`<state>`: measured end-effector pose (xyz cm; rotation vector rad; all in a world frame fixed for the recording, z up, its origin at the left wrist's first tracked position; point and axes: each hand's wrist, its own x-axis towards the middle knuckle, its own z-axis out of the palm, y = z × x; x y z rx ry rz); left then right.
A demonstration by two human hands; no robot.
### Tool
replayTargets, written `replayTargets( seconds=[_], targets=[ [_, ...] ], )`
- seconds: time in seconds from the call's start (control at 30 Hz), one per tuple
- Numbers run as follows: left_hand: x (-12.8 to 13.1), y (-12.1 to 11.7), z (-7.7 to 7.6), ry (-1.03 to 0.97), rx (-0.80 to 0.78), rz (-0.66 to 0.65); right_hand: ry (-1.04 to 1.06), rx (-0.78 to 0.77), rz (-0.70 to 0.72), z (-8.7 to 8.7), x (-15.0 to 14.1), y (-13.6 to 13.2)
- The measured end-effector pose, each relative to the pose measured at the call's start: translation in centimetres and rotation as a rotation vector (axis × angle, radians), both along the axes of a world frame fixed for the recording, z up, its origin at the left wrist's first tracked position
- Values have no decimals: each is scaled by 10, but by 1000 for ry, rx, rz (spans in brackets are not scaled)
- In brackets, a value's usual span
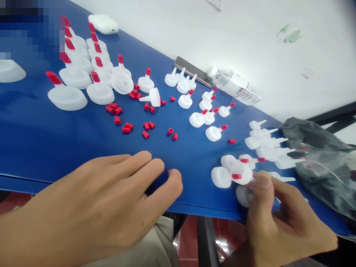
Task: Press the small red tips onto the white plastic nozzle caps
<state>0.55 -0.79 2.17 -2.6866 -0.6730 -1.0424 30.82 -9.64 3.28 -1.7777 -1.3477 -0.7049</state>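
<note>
My right hand (280, 215) pinches a white nozzle cap (244, 171) by its thin spout, between thumb and forefinger. The cap's round base points left, close to other white caps (221, 177) with red tips around them. My left hand (122, 200) hovers at the table's near edge, palm down, fingers loosely bent and apart. Its thumb and fingertips are mostly hidden, and nothing shows in it. Small red tip covers (146, 134) lie loose beyond the left hand. One uncovered nozzle cap (154, 97) lies on its side among them.
Red-tipped caps (100, 89) stand in rows at the left of the blue table (91, 137). Bare-spouted caps (264, 142) cluster at right beside a dark plastic bag (319, 167). Along the wall lie a phone (191, 70), water bottle (233, 83) and white case (103, 24).
</note>
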Motion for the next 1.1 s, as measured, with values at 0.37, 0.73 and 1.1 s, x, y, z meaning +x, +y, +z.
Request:
replayTargets(
  seconds=[0.37, 0.73, 1.1],
  targets=[
    [1, 2, 1, 20, -24, -12, -21, 52, 39, 4, -2, 5],
    [0, 2, 4, 30, -12, -27, 4, 16, 51, 7, -7, 5],
    [1, 4, 3, 41, -22, -31, -36, 35, 88, 6, -4, 6]
  ],
)
